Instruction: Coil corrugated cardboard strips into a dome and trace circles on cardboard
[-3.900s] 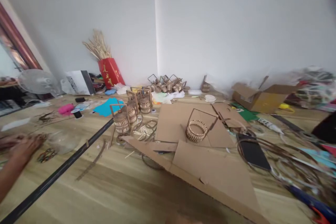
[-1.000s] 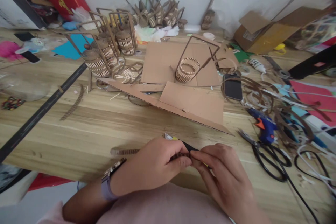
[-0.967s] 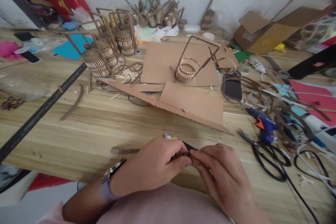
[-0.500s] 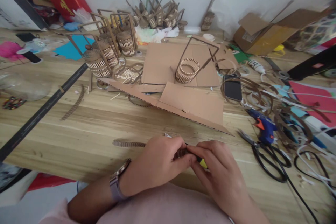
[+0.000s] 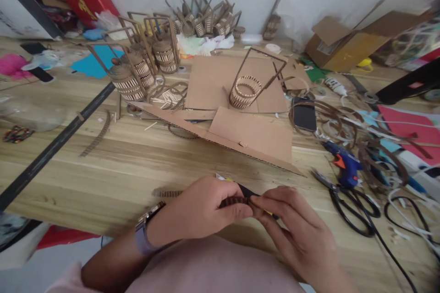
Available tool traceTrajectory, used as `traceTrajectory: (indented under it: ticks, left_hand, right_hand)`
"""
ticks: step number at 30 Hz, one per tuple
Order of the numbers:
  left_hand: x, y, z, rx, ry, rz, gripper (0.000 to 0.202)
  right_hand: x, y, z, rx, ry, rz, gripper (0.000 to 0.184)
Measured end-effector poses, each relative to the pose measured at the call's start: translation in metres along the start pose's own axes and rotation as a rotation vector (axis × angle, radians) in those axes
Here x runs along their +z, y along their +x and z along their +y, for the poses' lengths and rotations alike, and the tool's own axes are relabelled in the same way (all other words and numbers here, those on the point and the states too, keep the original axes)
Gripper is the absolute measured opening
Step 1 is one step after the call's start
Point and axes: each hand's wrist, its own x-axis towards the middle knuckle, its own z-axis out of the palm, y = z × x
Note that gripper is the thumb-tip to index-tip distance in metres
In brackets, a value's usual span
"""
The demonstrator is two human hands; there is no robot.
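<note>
Both hands meet over the near edge of the table, pinching a narrow brown ribbed strip (image 5: 235,201). My left hand (image 5: 206,208), with a watch on its wrist, is closed on the strip, whose tail (image 5: 167,193) comes out to the left and lies on the wood. My right hand (image 5: 292,224) holds the strip's right end between thumb and index finger. Under the hands lies a black-and-yellow tool (image 5: 250,191), mostly covered, so I cannot make out its kind. A folded cardboard sheet (image 5: 254,135) lies just beyond.
A small slatted basket with a tall handle (image 5: 244,94) stands on cardboard. Finished-looking baskets (image 5: 127,83) are at the left. Black-handled scissors (image 5: 354,210), a blue glue gun (image 5: 347,167) and a phone (image 5: 305,114) lie at the right. A black strip (image 5: 58,144) crosses the left side.
My hands have drawn slightly apart, showing more of the ribbed strip between them. The strip's tail has slid a little to the right. More of the black tool is uncovered.
</note>
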Motion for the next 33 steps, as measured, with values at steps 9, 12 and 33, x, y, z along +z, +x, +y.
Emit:
traceTrajectory:
  ticks: [9,12,33]
  left_hand:
    - [0.018,-0.003,0.003,-0.039,0.152,0.226,0.031]
    - [0.024,-0.001,0.002,-0.017,0.232,0.309,0.032]
    - [0.018,-0.002,0.002,-0.037,0.252,0.25,0.025]
  right_hand:
    - [0.003,0.005,-0.003,-0.1,-0.193,-0.004,0.017]
    - [0.006,0.005,-0.005,-0.119,-0.291,-0.014,0.019]
    - [0.007,0.008,-0.001,-0.122,-0.219,-0.027,0.016]
